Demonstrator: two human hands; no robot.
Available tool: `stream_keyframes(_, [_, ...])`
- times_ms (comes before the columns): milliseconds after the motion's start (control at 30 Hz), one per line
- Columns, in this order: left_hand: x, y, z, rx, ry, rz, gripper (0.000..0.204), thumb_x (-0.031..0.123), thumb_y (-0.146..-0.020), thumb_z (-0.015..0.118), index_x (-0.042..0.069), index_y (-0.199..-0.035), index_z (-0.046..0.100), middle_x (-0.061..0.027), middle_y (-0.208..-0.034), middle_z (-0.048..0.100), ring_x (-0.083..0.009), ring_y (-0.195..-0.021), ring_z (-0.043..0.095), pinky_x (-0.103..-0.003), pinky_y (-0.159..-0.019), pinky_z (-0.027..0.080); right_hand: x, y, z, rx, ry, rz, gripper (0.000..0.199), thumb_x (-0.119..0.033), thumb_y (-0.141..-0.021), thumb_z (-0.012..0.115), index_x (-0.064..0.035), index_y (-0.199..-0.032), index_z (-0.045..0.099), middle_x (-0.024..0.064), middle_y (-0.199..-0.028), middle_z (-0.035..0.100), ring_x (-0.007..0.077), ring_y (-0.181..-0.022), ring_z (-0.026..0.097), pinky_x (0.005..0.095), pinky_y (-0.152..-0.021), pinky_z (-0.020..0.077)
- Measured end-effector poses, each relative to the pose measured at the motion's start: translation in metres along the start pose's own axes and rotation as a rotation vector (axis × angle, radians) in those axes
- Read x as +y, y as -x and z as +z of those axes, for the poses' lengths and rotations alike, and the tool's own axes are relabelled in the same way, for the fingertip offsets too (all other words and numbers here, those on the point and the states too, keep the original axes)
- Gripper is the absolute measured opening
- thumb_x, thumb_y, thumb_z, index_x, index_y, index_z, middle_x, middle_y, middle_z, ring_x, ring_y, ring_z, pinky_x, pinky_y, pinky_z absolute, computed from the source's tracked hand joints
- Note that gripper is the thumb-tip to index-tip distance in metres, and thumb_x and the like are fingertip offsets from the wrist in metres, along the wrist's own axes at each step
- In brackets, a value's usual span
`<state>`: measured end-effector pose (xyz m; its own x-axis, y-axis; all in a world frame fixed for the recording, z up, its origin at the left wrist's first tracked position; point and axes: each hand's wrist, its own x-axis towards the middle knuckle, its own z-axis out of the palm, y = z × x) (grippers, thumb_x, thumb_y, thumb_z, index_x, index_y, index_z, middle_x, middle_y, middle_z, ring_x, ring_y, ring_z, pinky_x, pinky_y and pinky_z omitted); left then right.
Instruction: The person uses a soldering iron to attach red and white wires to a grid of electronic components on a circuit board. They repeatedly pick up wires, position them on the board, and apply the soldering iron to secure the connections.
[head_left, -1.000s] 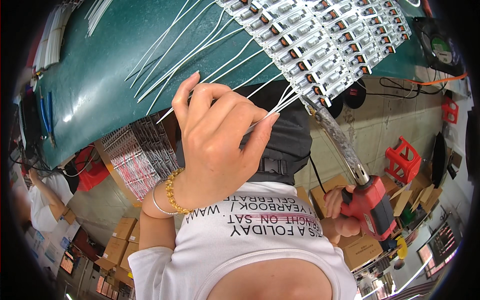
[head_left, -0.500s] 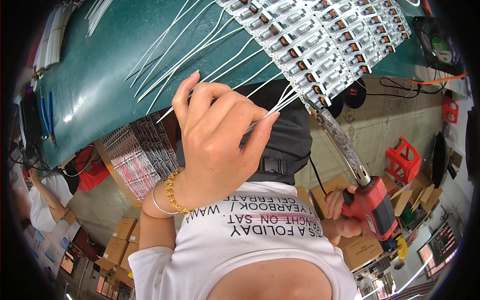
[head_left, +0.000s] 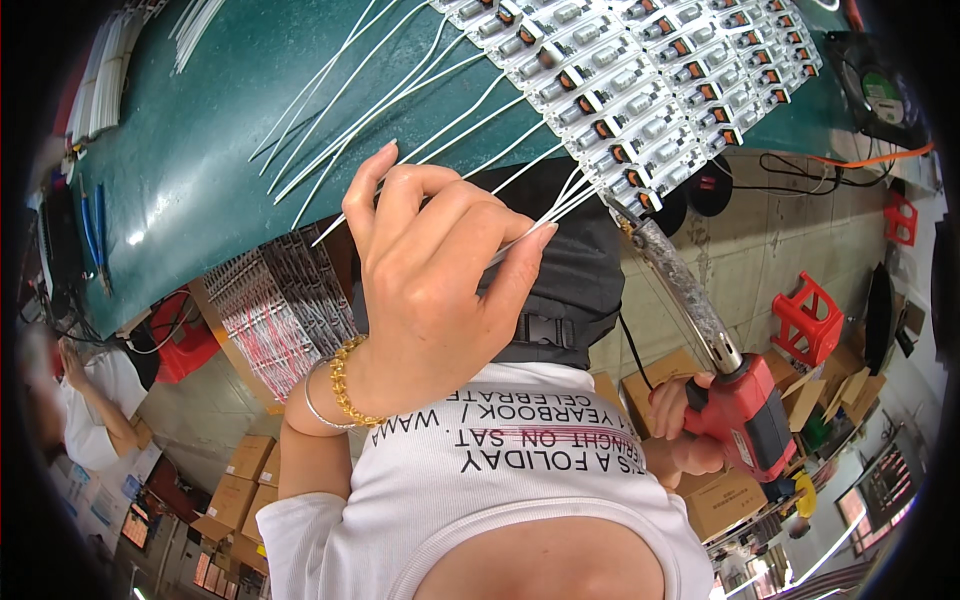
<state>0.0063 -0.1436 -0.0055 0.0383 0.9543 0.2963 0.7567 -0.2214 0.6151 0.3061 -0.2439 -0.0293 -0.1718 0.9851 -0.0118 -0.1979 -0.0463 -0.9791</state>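
Note:
A bundle of thin white wires (head_left: 568,209) is pinched between the thumb and fingers of my left hand (head_left: 440,265). Their far ends reach the nearest corner of a panel of small circuit boards (head_left: 640,105), which carries rows of metallic and black-and-orange parts. More white wires (head_left: 490,132) fan out leftward from the panel's edge. My right hand (head_left: 685,425) grips a red and black soldering gun (head_left: 750,420) by its handle. The gun's tip (head_left: 618,210) is at the panel's corner, beside the wire ends; whether it touches a joint is too small to tell.
The green table (head_left: 200,130) holds white wire bundles (head_left: 100,85) and blue-handled tools (head_left: 97,225) at left. A black fan-like device (head_left: 880,95) sits at right. Below are stacked boards (head_left: 280,310), red stools (head_left: 806,320) and cardboard boxes (head_left: 235,490). Another person (head_left: 95,400) works at far left.
My left hand and the wires are nearly still. The soldering gun's tip has shifted very slightly left at the panel's corner. The person at far left has moved an arm.

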Motion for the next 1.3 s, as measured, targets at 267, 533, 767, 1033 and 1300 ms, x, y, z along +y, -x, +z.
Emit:
stream_keyframes(267, [-0.001, 0.001, -0.005, 0.047, 0.026, -0.005, 0.011, 0.002, -0.072, 0.077, 0.006, -0.081, 0.071, -0.0024, -0.078, 0.064, -0.0210, -0.081, 0.058, -0.048, -0.102, 0.035, -0.002, -0.008, 0.003, -0.005, -0.049, -0.013, 0.095, -0.072, -0.075, 0.063, 0.0024, -0.130, 0.040, -0.0023, -0.049, 0.048, 0.0129, -0.039, 0.047, 0.0262, -0.043, 0.0359])
stream_keyframes(533, [0.006, -0.002, -0.014, -0.095, 0.190, -0.024, 0.012, 0.003, -0.072, 0.078, 0.005, -0.082, 0.072, -0.0032, -0.069, 0.060, -0.0185, -0.072, 0.057, -0.047, -0.101, 0.036, -0.011, -0.009, 0.016, 0.082, -0.069, 0.022, 0.093, -0.072, -0.075, 0.064, 0.0018, -0.127, 0.041, -0.0021, -0.048, 0.048, 0.0131, -0.038, 0.046, 0.0257, -0.042, 0.0351])
stream_keyframes(767, [0.008, -0.002, -0.002, -0.064, 0.118, 0.007, 0.011, 0.004, -0.070, 0.078, 0.006, -0.072, 0.068, -0.0007, -0.064, 0.056, -0.0176, -0.071, 0.054, -0.046, -0.098, 0.036, -0.003, 0.000, -0.003, -0.029, -0.065, -0.047, 0.089, -0.071, -0.075, 0.065, 0.0011, -0.123, 0.044, -0.0016, -0.049, 0.048, 0.0128, -0.039, 0.047, 0.0255, -0.042, 0.0351])
stream_keyframes(1033, [0.004, 0.003, -0.004, -0.053, 0.067, -0.012, 0.011, 0.004, -0.070, 0.078, 0.006, -0.071, 0.067, 0.0005, -0.062, 0.055, -0.0178, -0.072, 0.055, -0.047, -0.098, 0.036, 0.032, 0.052, -0.041, 0.246, -0.079, 0.065, 0.081, -0.068, -0.078, 0.065, -0.0012, -0.120, 0.048, -0.0023, -0.050, 0.049, 0.0125, -0.041, 0.048, 0.0265, -0.043, 0.0373])
stream_keyframes(1300, [0.006, -0.003, 0.003, -0.080, 0.097, 0.023, 0.010, 0.004, -0.070, 0.077, 0.006, -0.072, 0.067, 0.0002, -0.062, 0.056, -0.0180, -0.073, 0.055, -0.047, -0.098, 0.036, -0.003, 0.010, 0.005, 0.077, 0.100, 0.027, 0.084, -0.069, -0.078, 0.064, -0.0016, -0.126, 0.046, -0.0026, -0.051, 0.048, 0.0130, -0.042, 0.048, 0.0272, -0.045, 0.0387])
